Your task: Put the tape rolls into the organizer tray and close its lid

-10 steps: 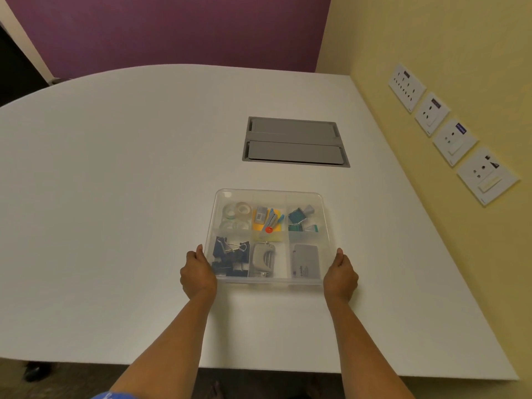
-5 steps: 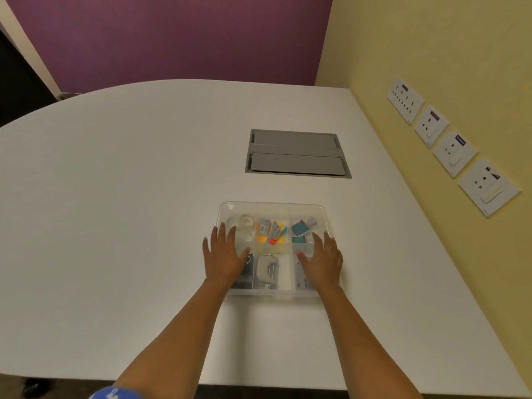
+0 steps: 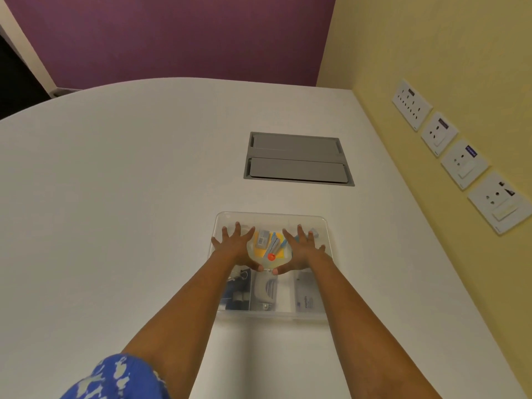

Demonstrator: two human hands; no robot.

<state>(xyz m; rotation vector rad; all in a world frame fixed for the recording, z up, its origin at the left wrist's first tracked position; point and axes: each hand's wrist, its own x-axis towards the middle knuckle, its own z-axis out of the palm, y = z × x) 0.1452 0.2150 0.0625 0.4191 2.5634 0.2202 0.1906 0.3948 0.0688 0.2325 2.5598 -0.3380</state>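
The clear plastic organizer tray (image 3: 272, 216) lies on the white table with its clear lid on top. My left hand (image 3: 234, 249) lies flat on the lid over the far left compartment, fingers spread, and hides the tape rolls there. My right hand (image 3: 300, 250) lies flat on the lid over the far right compartment, fingers spread. Between the hands show yellow notes and a red pin (image 3: 271, 256). Binder clips (image 3: 237, 295), a stapler (image 3: 266, 289) and a small box (image 3: 305, 302) fill the near compartments.
A grey cable hatch (image 3: 298, 159) is set into the table beyond the tray. A yellow wall with several white socket plates (image 3: 463, 165) runs along the table's right edge. A purple wall stands behind the table.
Both hands left the tray's near corners, went onto the lid and slid farther back across it. The camera has come closer over the tray.
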